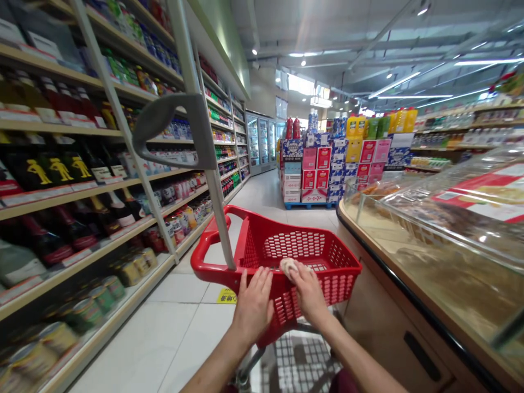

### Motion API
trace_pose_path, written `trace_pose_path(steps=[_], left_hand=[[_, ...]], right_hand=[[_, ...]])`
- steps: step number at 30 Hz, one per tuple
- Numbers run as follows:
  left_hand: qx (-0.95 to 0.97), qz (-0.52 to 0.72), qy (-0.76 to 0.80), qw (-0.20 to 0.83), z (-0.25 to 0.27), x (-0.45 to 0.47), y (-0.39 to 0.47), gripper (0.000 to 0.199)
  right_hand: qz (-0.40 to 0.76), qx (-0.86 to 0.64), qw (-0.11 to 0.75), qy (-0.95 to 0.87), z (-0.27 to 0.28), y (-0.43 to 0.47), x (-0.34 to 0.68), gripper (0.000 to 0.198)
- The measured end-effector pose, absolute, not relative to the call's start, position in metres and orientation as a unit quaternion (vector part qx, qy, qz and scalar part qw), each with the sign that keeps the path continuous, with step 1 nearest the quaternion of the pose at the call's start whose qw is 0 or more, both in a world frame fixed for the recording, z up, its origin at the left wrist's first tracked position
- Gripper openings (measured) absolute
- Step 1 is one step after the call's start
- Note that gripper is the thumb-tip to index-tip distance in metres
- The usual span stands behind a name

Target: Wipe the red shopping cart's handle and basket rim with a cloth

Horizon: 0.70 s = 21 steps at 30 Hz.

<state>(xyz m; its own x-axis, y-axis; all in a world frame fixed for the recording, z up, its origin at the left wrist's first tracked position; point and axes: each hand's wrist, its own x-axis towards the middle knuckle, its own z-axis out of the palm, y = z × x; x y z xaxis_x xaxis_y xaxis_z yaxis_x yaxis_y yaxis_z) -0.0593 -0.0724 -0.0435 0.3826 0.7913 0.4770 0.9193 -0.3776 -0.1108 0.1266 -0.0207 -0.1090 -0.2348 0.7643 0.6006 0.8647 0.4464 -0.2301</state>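
Note:
A red plastic shopping cart (pixel 257 232) with perforated basket walls stands before me. Its grey handle (pixel 200 131) rises on a metal bar at the left. My left hand (pixel 252 300) lies against the near side of the basket, fingers hooked over the rim. A crumpled off-white cloth (pixel 289 265) is under the fingers of my right hand (pixel 307 289), which presses it on the same rim, farther right. The cloth is partly hidden by these fingers. Below the basket, a metal grid rack (pixel 297 357) shows between my forearms.
Shelves of bottles and cans (pixel 98 191) run along the left. Close on the right is a display counter (pixel 409 305) with clear covers. Stacked drink cartons (pixel 317 169) stand ahead on a blue pallet, with glass-door fridges (pixel 260 136) behind. A yellow floor sticker (pixel 226 296) lies beside the cart.

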Motion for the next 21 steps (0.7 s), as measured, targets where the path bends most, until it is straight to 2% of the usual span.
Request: trace_pose_path(steps=[4, 8, 12, 16, 19, 21], left_hand=[[-0.685, -0.266, -0.626, 0.262, -0.022, -0.112, -0.081, 0.049], [-0.673, -0.228, -0.659, 0.247, -0.015, -0.133, -0.070, 0.051], [-0.686, -0.224, -0.647, 0.246, -0.019, -0.126, -0.065, 0.047], [-0.695, -0.209, -0.646, 0.234, -0.020, -0.125, -0.069, 0.048], [-0.692, -0.207, -0.654, 0.225, -0.018, -0.125, -0.069, 0.049], [-0.689, -0.207, -0.657, 0.227, -0.018, -0.124, -0.068, 0.050]], right_hand=[[-0.040, -0.598, 0.334, -0.728, -0.099, -0.011, 0.127, 0.052], [-0.011, -0.489, 0.394, -0.778, -0.070, -0.026, 0.053, 0.059], [-0.048, -0.373, 0.432, -0.819, -0.055, -0.040, -0.006, 0.054], [-0.084, -0.407, 0.410, -0.812, -0.074, -0.028, 0.033, 0.056], [-0.062, -0.486, 0.405, -0.772, -0.084, -0.022, 0.059, 0.058], [-0.043, -0.458, 0.413, -0.786, -0.078, -0.028, 0.053, 0.058]])
